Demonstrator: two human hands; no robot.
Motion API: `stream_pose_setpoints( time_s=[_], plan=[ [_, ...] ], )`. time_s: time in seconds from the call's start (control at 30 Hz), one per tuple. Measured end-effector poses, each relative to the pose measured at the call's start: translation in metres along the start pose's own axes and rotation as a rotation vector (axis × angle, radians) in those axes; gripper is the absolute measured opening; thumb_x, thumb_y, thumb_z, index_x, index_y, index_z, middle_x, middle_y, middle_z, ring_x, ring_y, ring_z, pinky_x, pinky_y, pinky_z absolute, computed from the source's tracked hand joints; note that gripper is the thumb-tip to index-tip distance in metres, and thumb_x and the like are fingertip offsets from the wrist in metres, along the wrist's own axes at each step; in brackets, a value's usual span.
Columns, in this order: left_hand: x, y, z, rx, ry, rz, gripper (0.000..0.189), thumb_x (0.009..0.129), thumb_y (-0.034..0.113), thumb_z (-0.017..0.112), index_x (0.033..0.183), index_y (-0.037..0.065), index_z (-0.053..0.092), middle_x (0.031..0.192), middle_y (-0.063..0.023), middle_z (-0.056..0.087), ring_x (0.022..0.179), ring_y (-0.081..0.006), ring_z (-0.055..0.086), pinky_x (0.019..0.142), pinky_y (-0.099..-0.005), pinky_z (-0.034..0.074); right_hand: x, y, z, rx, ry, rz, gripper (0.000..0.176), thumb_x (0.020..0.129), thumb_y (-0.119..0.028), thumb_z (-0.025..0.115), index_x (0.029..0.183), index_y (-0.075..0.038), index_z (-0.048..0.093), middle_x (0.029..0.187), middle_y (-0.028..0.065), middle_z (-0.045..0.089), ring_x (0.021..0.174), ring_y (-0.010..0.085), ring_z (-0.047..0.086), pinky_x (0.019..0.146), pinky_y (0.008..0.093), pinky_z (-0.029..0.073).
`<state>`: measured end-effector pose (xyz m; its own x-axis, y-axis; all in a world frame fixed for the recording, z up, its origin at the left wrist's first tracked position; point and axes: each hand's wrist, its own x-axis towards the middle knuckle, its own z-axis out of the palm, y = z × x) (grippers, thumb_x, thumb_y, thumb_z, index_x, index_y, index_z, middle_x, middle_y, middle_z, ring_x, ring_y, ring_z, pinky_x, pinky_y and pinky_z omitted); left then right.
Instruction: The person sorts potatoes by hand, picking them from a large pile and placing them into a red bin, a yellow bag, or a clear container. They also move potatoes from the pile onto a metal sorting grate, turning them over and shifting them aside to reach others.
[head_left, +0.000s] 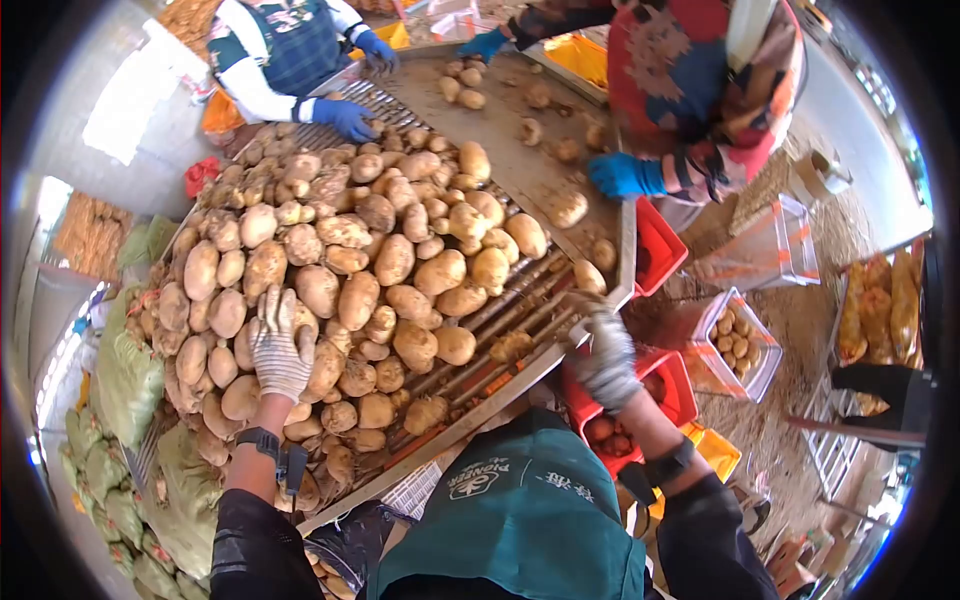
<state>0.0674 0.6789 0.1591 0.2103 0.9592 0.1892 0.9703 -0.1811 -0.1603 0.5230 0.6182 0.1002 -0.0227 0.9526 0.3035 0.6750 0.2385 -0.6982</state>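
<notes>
A large heap of potatoes (440, 270) covers the left and middle of a slatted sorting table, some of them caked with soil. My left hand (280, 350), in a pale striped work glove, lies on the heap with its fingers stretched over several potatoes, not wrapped round any. Near the table's metal rim (480, 405), my gloved right hand (606, 355) is smeared by motion, and whether it holds anything is hidden. A single potato (589, 277) lies just beyond it. Below that hand is a red basket (684, 388) with potatoes inside.
Across the table, one co-worker's blue-gloved hand (344, 119) touches the heap; another's (626, 175) rests by the right rim. Clear bins stand on the floor to the right, one holding potatoes (738, 342). Full green sacks (130, 375) crowd the left side.
</notes>
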Motion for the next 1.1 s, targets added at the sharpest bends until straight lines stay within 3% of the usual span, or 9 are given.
stream_pose_setpoints(
  time_s=[0.17,0.37,0.53,0.63,0.7,0.87,1.0,1.03,1.1],
  plan=[
    [0.000,-0.003,0.001,0.003,-0.032,-0.002,0.062,0.088,0.028,0.052,0.145,0.007,0.037,0.154,-0.0159,0.029,0.141,-0.0352,0.029,0.112,-0.0513,0.025,0.093,-0.078,0.082,-0.212,-0.261,-0.492,0.069,0.077,-0.038,0.073,0.136,-0.014,0.045,0.149,0.0180,0.033,0.140,0.0413,0.027,0.109,0.0565,0.031],
    [0.000,-0.005,0.000,-0.016,-0.025,0.006,0.064,0.087,0.027,0.053,0.145,0.007,0.035,0.153,-0.0170,0.029,0.139,-0.0374,0.030,0.111,-0.0504,0.025,0.189,-0.039,0.118,-0.245,-0.322,0.008,0.061,0.080,-0.033,0.072,0.132,-0.010,0.050,0.144,0.0217,0.041,0.133,0.0413,0.038,0.109,0.0507,0.033],
    [0.002,-0.005,0.000,-0.018,-0.033,-0.008,0.064,0.086,0.026,0.053,0.145,0.006,0.037,0.152,-0.0165,0.031,0.139,-0.0363,0.031,0.111,-0.0508,0.026,0.167,0.007,0.103,0.231,-0.435,0.134,0.058,0.077,-0.024,0.073,0.129,-0.008,0.052,0.132,0.0220,0.051,0.122,0.0401,0.050,0.102,0.0477,0.042],
    [0.002,-0.002,-0.001,-0.027,-0.021,-0.007,0.061,0.086,0.025,0.052,0.144,0.007,0.039,0.152,-0.0157,0.033,0.140,-0.0353,0.031,0.112,-0.0509,0.026,0.136,0.020,0.058,0.228,-0.135,-0.074,0.044,0.084,-0.011,0.068,0.125,-0.006,0.053,0.110,0.0100,0.061,0.103,0.0211,0.061,0.089,0.0344,0.051],
    [0.002,-0.001,-0.001,-0.025,-0.015,-0.002,0.060,0.087,0.024,0.052,0.144,0.007,0.039,0.152,-0.0155,0.033,0.140,-0.0352,0.031,0.112,-0.0509,0.026,0.100,0.018,0.009,0.777,-0.277,0.371,0.041,0.085,-0.012,0.068,0.124,-0.005,0.053,0.110,0.0058,0.061,0.102,0.0160,0.060,0.087,0.0308,0.051],
    [0.002,-0.003,0.002,0.007,-0.041,-0.005,0.062,0.088,0.025,0.053,0.145,0.009,0.038,0.153,-0.0155,0.031,0.141,-0.0359,0.030,0.111,-0.0532,0.024,-0.051,0.071,-0.055,1.213,-0.488,0.774,0.067,0.081,-0.042,0.074,0.128,0.000,0.050,0.111,0.0101,0.062,0.099,0.0198,0.063,0.086,0.0354,0.052],
    [0.002,-0.003,0.003,0.027,-0.046,0.009,0.062,0.088,0.026,0.053,0.145,0.009,0.038,0.153,-0.0161,0.031,0.140,-0.0371,0.030,0.111,-0.0533,0.024,-0.168,0.119,-0.060,0.649,-0.464,1.030,0.042,0.085,-0.020,0.073,0.120,-0.005,0.055,0.104,0.0084,0.065,0.095,0.0192,0.064,0.083,0.0314,0.052],
    [0.004,-0.003,0.002,0.034,-0.035,0.002,0.062,0.088,0.026,0.053,0.145,0.009,0.038,0.153,-0.0161,0.031,0.140,-0.0371,0.030,0.111,-0.0533,0.024,-0.178,0.122,-0.064,-0.086,-0.598,0.824,0.041,0.083,-0.023,0.075,0.117,-0.007,0.058,0.093,0.0072,0.065,0.083,0.0185,0.063,0.079,0.0311,0.052],
    [0.003,-0.003,0.002,0.005,-0.019,0.032,0.061,0.088,0.026,0.054,0.145,0.009,0.038,0.153,-0.0166,0.031,0.139,-0.0375,0.031,0.111,-0.0530,0.025,-0.133,0.090,-0.067,-0.528,-0.455,0.380,0.038,0.083,-0.016,0.073,0.117,-0.007,0.059,0.091,0.0105,0.065,0.083,0.0203,0.064,0.077,0.0309,0.052]
  ],
)
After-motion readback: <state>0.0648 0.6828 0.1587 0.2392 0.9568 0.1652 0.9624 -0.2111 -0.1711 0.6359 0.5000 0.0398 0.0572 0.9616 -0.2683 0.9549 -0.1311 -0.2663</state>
